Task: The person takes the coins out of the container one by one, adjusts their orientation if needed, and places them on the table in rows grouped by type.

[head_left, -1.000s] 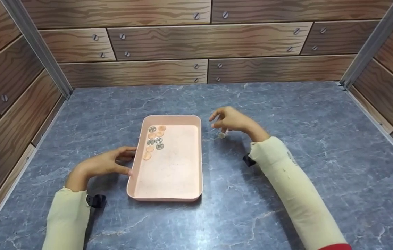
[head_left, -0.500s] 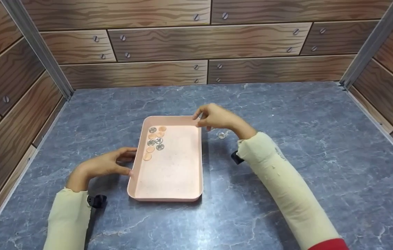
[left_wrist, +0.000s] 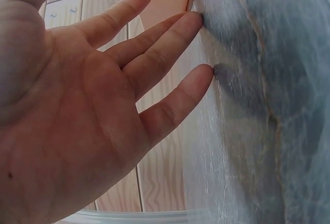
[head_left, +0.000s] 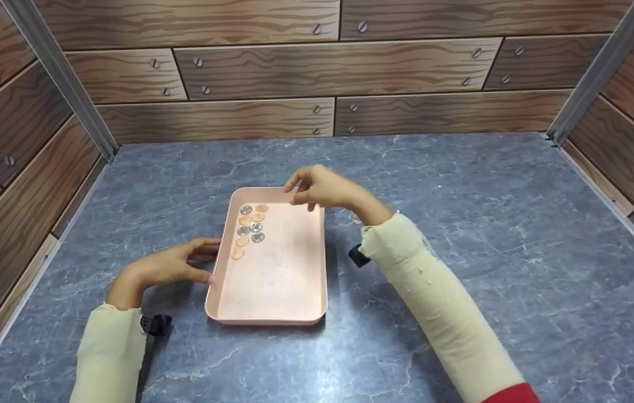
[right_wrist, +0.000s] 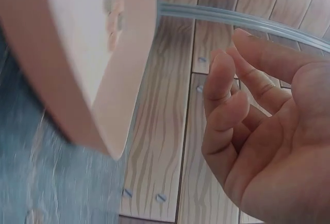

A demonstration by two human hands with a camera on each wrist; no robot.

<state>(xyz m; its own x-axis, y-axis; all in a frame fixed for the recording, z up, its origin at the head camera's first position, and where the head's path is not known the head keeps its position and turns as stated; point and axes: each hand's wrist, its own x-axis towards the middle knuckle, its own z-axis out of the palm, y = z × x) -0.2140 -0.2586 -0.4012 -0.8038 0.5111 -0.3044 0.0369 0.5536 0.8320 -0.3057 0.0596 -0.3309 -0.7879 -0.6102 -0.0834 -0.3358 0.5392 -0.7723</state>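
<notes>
Right hand (head_left: 325, 189) now over tray (head_left: 272, 313), coin hidden.

the tray (head_left: 272, 291) sits on the bench (head_left: 462, 184), about midway across and nearer the front edge than the back wall (head_left: 339, 67). the coins (head_left: 250, 228) lie inside it, bunched along its left side at the far end (the near end holds nothing else). the left hand (head_left: 168, 264) rests on the bench just left of the tray, fingertips at its left rim. the right hand (head_left: 320, 187) hangs over the tray's far right corner, its sleeve (head_left: 434, 302) running back to the right.
</notes>
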